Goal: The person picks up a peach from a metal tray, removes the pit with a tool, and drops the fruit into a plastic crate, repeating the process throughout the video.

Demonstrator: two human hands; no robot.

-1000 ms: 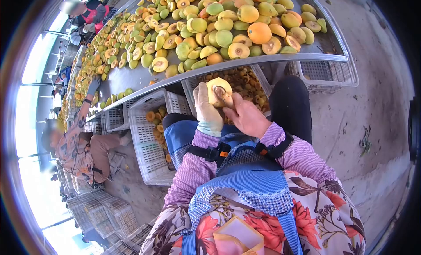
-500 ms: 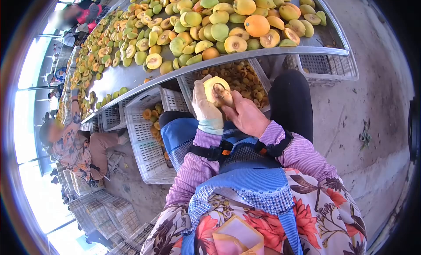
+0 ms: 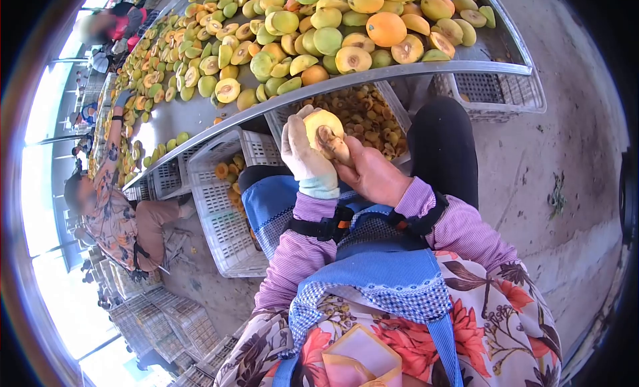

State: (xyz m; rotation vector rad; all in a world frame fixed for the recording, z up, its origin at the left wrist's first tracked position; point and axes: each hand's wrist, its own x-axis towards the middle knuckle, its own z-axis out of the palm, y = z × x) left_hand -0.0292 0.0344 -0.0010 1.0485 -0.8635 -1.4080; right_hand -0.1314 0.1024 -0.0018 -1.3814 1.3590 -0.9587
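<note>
left hand (image 3: 305, 149): cut fruit (image 3: 321, 125) | right hand (image 3: 378, 174): at fruit | strap (image 3: 313, 228): orange patch (image 3: 343, 224)

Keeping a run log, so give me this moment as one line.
pale-gloved left hand: holds halved yellow fruit; bare right hand: at its brown centre; grey metal table: bears cut fruit

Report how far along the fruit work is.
Looks done: the orange-brown pieces in the crate under the table, and more in the white crate beside the knees. In hand: a cut fruit half, held by the gloved left hand, the bare right hand's fingers at its brown centre. Apparently left: the heap of fruit on the table, many with brown centres showing.
</note>
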